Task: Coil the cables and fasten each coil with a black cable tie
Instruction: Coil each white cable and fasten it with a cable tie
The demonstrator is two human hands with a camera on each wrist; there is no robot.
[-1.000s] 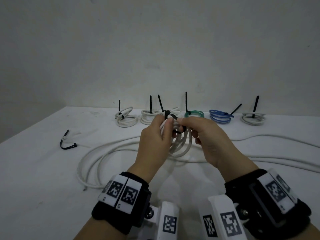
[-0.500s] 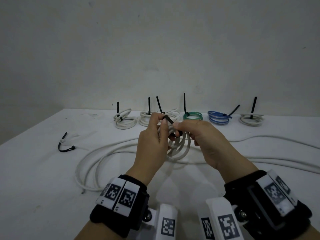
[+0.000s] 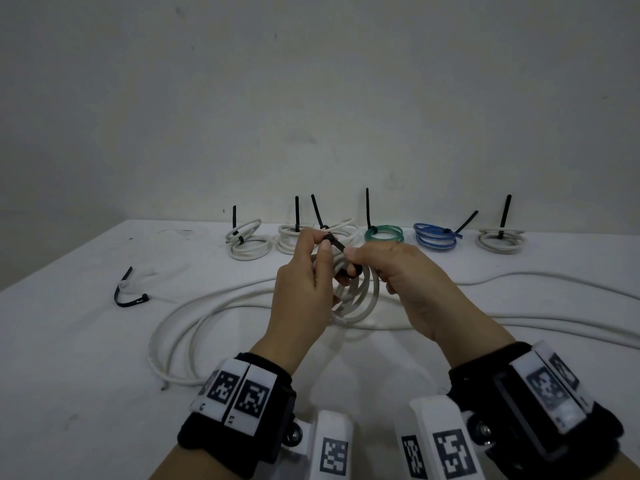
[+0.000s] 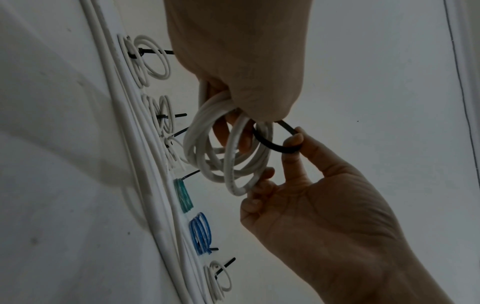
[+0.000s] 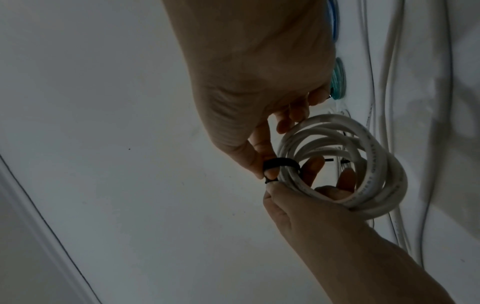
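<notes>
I hold a small white cable coil (image 3: 360,299) upright above the table, between both hands. My left hand (image 3: 318,241) grips the coil's top, and its thumb and forefinger pinch the upper end of a black cable tie (image 3: 337,245). The tie (image 4: 272,144) loops loosely round the coil's strands (image 4: 223,148). My right hand (image 3: 353,261) pinches the tie's loop between thumb and forefinger. In the right wrist view the tie (image 5: 280,163) sits at the coil's near edge (image 5: 363,164), under my right thumb, with my left hand's fingers (image 5: 311,170) showing through the coil.
Along the table's back stand tied coils with their black tie tails up: white ones (image 3: 247,242) (image 3: 294,237) (image 3: 500,239), a green one (image 3: 384,233) and a blue one (image 3: 434,237). A long loose white cable (image 3: 194,317) sprawls under my hands. A spare black tie (image 3: 126,292) lies at the left.
Both hands have stayed on the coil. My left thumb and forefinger have closed over the tie's upper end, and the strap now runs straight between the two hands.
</notes>
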